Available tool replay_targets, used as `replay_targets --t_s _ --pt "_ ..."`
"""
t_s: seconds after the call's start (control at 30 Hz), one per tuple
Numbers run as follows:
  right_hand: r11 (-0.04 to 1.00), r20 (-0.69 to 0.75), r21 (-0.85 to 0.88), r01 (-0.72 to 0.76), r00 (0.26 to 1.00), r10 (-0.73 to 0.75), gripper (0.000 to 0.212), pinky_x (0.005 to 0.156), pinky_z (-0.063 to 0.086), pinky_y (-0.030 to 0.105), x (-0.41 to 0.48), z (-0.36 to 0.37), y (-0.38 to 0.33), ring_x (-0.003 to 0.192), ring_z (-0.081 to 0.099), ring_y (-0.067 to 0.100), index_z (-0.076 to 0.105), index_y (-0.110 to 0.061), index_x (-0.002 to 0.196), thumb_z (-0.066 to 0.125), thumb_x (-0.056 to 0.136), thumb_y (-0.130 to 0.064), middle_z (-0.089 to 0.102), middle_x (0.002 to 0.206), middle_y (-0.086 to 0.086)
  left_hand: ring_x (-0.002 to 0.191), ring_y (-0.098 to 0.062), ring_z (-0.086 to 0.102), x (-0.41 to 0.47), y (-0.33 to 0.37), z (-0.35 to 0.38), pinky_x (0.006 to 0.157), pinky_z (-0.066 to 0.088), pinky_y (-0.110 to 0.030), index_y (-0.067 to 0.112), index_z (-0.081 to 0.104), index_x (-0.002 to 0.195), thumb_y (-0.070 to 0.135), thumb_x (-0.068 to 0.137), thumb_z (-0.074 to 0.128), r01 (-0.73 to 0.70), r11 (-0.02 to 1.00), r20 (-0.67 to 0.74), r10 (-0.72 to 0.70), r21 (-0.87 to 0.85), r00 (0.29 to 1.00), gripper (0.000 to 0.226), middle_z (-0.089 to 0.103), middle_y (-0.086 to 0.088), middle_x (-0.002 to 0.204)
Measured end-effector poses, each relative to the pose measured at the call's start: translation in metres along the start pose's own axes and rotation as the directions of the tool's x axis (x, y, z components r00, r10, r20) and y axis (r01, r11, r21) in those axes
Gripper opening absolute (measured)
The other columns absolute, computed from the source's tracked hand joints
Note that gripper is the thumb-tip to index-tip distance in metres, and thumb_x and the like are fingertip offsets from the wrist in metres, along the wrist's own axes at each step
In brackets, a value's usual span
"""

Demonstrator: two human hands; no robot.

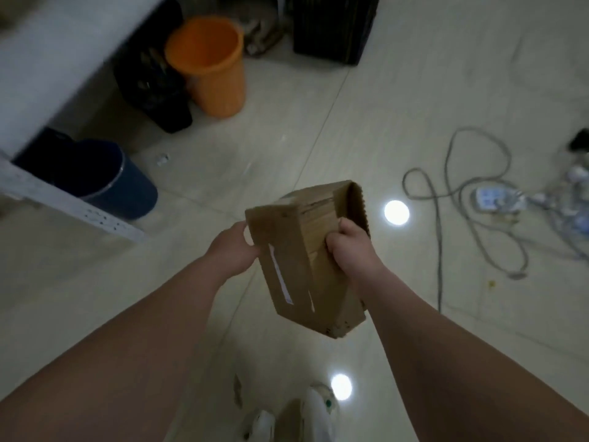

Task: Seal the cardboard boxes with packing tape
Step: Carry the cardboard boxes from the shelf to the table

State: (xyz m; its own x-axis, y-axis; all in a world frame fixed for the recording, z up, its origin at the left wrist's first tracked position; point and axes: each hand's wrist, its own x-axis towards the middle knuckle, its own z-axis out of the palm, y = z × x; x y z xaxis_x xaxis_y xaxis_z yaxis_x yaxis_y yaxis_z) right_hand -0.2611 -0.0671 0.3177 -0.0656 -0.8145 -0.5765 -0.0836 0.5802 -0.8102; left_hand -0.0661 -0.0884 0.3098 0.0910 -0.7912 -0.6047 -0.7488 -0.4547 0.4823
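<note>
A small brown cardboard box (296,269) hangs in the air in front of me, above the pale tiled floor. It is tilted, with a flap standing open at its far end and a white strip along its near face. My left hand (237,250) grips the box's left edge. My right hand (349,247) is closed on its right side, fingers curled over the edge. No tape roll shows in this view.
An orange bucket (208,65), a dark blue bucket (114,180) and black crates (331,27) stand at the back, beside a white shelf edge (73,202). A grey cable (452,199) and a power strip (492,199) lie at the right. White shoes (315,413) are below.
</note>
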Motion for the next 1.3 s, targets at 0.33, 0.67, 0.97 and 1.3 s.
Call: replay_targets --t_s 0.33,0.67,0.97,1.3 --pt "0.791 0.0 -0.445 0.419 0.884 -0.468 0.036 0.055 0.04 0.017 -0.118 -0.107 -0.241 0.076 0.055 0.004 0.06 -0.034 0.082 0.046 0.088 -0.002 0.059 0.082 -0.015 0.118 -0.025 0.048 -0.128 0.228 -0.152 0.098 0.044 -0.042 0.023 0.042 0.14 0.045 0.094 0.047 -0.233 0.946 -0.179 0.195 -0.225 0.964 0.051 0.045 -0.005 0.14" --pt "0.471 -0.009 -0.64 0.607 0.607 -0.795 0.037 0.077 0.046 0.029 -0.159 -0.155 -0.36 0.09 0.056 0.021 0.067 -0.021 0.087 0.047 0.08 0.009 0.062 0.089 -0.002 0.107 -0.022 0.055 -0.163 0.337 -0.208 0.087 0.051 -0.042 0.026 0.053 0.131 0.036 0.092 0.055 -0.415 0.871 -0.172 0.381 -0.262 0.908 0.04 0.058 0.0 0.122" --pt "0.441 -0.067 -0.667 0.601 0.541 -0.838 0.035 0.079 0.047 0.03 -0.088 -0.194 -0.421 0.093 0.056 0.021 0.069 -0.014 0.09 0.045 0.082 0.01 0.064 0.094 0.002 0.093 -0.016 0.058 -0.075 0.396 -0.231 0.076 0.05 -0.034 0.026 0.069 0.09 0.027 0.09 0.061 -0.454 0.878 -0.344 0.384 -0.151 0.857 0.009 0.065 0.003 0.096" --pt "0.678 -0.266 -0.503 0.536 0.65 -0.712 0.04 0.062 0.046 0.024 0.08 -0.255 -0.534 0.08 0.056 0.016 0.062 -0.027 0.07 0.044 0.082 0.007 0.063 0.083 -0.001 0.085 -0.021 0.052 0.073 0.513 -0.29 0.071 0.047 -0.035 0.015 0.053 0.102 0.039 0.089 0.061 -0.424 0.871 -0.285 0.353 -0.247 0.891 0.028 0.054 -0.008 0.103"
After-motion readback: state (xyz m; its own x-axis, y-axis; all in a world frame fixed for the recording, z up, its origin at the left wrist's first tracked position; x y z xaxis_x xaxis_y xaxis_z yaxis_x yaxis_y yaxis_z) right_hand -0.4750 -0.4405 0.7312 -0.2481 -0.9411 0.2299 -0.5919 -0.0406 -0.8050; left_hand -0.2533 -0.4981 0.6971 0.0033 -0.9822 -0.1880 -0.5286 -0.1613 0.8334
